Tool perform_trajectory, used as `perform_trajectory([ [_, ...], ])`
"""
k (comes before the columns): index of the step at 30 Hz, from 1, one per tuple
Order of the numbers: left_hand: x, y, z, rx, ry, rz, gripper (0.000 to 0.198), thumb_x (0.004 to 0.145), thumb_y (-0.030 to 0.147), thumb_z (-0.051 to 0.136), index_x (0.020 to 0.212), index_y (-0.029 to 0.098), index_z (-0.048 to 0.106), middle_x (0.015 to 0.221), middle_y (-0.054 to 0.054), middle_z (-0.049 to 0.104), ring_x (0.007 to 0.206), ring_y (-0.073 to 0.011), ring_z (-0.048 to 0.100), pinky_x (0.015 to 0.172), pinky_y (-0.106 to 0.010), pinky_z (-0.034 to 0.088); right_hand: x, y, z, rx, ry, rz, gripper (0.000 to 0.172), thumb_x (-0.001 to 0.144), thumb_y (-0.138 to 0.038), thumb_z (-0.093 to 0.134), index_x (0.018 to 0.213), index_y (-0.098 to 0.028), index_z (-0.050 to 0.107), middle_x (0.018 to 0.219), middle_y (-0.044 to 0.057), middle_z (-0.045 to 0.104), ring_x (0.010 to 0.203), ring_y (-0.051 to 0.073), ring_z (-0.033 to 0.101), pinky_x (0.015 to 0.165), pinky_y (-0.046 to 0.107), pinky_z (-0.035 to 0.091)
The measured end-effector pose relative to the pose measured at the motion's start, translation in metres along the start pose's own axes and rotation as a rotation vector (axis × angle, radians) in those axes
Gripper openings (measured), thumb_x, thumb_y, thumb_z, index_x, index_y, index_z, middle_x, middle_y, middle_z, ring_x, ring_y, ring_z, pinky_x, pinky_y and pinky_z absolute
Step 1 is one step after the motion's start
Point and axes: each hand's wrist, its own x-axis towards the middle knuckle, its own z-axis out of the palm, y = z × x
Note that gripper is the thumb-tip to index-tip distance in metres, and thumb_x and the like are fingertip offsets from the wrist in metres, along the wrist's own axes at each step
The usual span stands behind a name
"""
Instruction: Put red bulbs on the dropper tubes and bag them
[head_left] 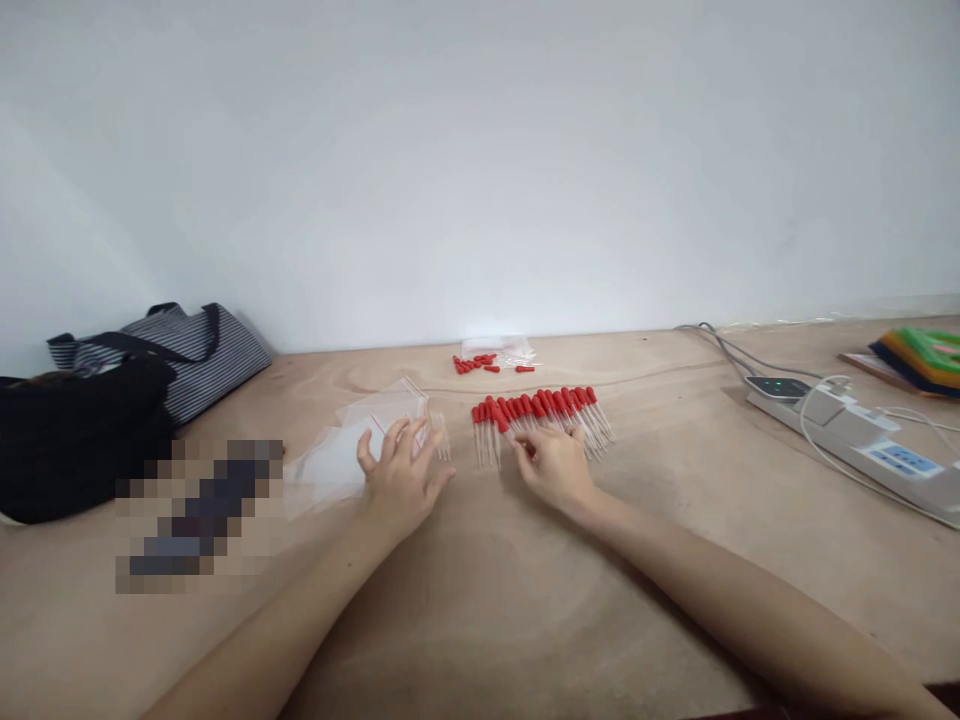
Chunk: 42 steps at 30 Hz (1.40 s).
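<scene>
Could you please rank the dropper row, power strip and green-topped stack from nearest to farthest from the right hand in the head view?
1. Dropper row: right at the right hand.
2. Power strip: off to its right.
3. Green-topped stack: farther right, beyond the power strip.

Red-bulbed droppers point(538, 406) lie in 1 row.

Droppers point(538, 406) lay between zip bags point(330, 460) and a power strip point(855, 435) on the table point(465, 600).
Loose bulbs point(469, 365) lay behind the droppers.
</scene>
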Motion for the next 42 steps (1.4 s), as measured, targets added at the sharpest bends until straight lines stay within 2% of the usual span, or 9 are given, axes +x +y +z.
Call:
perform_trajectory([
  [3,0.000,-0.017,0.000,0.055,-0.064,-0.088,0.030,0.073,0.036,0.054,0.096,0.020,0.061,0.110,-0.017,0.056,0.104,-0.0361,0.045,0.086,-0.061,0.020,0.016,-0.003,0.013,-0.050,-0.031,0.177,0.016,0.079,-0.025,0.045,0.086,-0.018,0.058,0.062,0.002,0.062,0.064,0.016,0.054,0.066,0.030,0.017],
  [9,0.002,-0.030,-0.005,0.147,-0.093,-0.123,0.023,0.072,0.033,0.054,0.087,0.020,0.064,0.112,-0.016,0.053,0.106,-0.0351,0.043,0.085,-0.061,0.022,0.032,-0.012,0.028,-0.132,-0.123,0.287,0.021,0.075,-0.023,0.044,0.091,-0.015,0.054,0.064,0.006,0.064,0.061,0.019,0.056,0.069,0.033,0.018],
  [16,0.000,-0.039,-0.004,0.148,-0.161,-0.186,0.023,0.072,0.039,0.055,0.083,0.022,0.066,0.110,-0.015,0.053,0.104,-0.0335,0.044,0.084,-0.060,0.023,0.033,-0.013,0.026,-0.115,-0.166,0.266,0.016,0.078,-0.027,0.043,0.077,-0.017,0.056,0.068,0.006,0.064,0.068,0.019,0.056,0.069,0.033,0.018],
  [20,0.005,-0.043,-0.010,0.099,-0.325,-0.363,0.023,0.072,0.043,0.054,0.076,0.023,0.065,0.101,-0.010,0.058,0.100,-0.0292,0.046,0.086,-0.054,0.024,0.037,-0.022,0.025,-0.082,-0.148,0.222,0.019,0.079,-0.029,0.043,0.077,-0.018,0.058,0.079,0.005,0.065,0.077,0.019,0.054,0.072,0.034,0.019],
  [24,0.011,-0.041,-0.017,0.069,-0.459,-0.466,0.023,0.072,0.044,0.054,0.075,0.024,0.064,0.095,-0.007,0.060,0.099,-0.0277,0.046,0.087,-0.050,0.024,0.052,-0.047,0.031,-0.054,-0.264,0.175,0.022,0.077,-0.028,0.043,0.077,-0.018,0.062,0.083,0.008,0.065,0.084,0.021,0.052,0.075,0.036,0.021],
  [28,0.010,-0.040,-0.016,0.111,-0.455,-0.465,0.024,0.074,0.044,0.051,0.081,0.024,0.064,0.098,-0.008,0.060,0.101,-0.0278,0.045,0.087,-0.051,0.022,0.071,-0.071,0.043,-0.048,-0.430,0.256,0.025,0.074,-0.030,0.047,0.084,-0.014,0.064,0.090,0.013,0.064,0.092,0.025,0.051,0.080,0.040,0.021],
  [31,0.010,-0.040,-0.014,0.115,-0.497,-0.502,0.027,0.075,0.044,0.049,0.081,0.024,0.065,0.098,-0.009,0.060,0.101,-0.0288,0.045,0.087,-0.052,0.022,0.080,-0.079,0.051,-0.031,-0.500,0.328,0.027,0.073,-0.030,0.049,0.090,-0.015,0.064,0.094,0.014,0.064,0.096,0.026,0.051,0.084,0.042,0.020],
  [37,0.014,-0.043,-0.011,0.028,-0.597,-0.607,0.029,0.070,0.047,0.049,0.076,0.023,0.065,0.099,-0.011,0.061,0.100,-0.0312,0.048,0.083,-0.051,0.026,0.084,-0.080,0.060,-0.017,-0.540,0.383,0.027,0.071,-0.025,0.051,0.093,-0.016,0.063,0.094,0.014,0.064,0.093,0.027,0.054,0.086,0.045,0.020],
  [42,0.015,-0.043,-0.011,-0.044,-0.568,-0.651,0.024,0.070,0.043,0.050,0.075,0.023,0.062,0.089,-0.008,0.065,0.093,-0.0303,0.052,0.081,-0.051,0.026,0.085,-0.078,0.053,0.000,-0.521,0.374,0.028,0.075,-0.031,0.047,0.093,-0.015,0.063,0.093,0.014,0.064,0.092,0.027,0.055,0.085,0.044,0.021],
])
